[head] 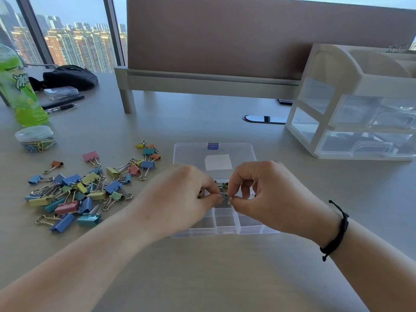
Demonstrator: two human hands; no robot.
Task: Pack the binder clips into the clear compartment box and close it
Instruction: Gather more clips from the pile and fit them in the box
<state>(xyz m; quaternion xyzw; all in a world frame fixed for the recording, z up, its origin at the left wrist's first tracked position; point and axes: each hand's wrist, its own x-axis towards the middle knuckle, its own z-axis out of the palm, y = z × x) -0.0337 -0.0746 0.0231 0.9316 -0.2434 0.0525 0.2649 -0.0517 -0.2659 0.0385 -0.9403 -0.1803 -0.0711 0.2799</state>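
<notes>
Both forearms reach forward and the two hands meet in the middle. The left hand (180, 194) has its fingers curled, with the thumb and fingertips pinching together. The right hand (265, 192) is curled the same way, pinching with thumb and forefinger; its wrist wears a black cord bracelet (336, 233).

green bottle (21, 86) | label: white Chinese characters, first reads "冰" | rest unreadable

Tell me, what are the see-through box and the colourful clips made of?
The compartment box looks like clear, glossy plastic: you can see the table through its walls. The binder clips seem to be painted metal in pastel colours, with shiny silvery wire handles that look like bare metal.
</notes>
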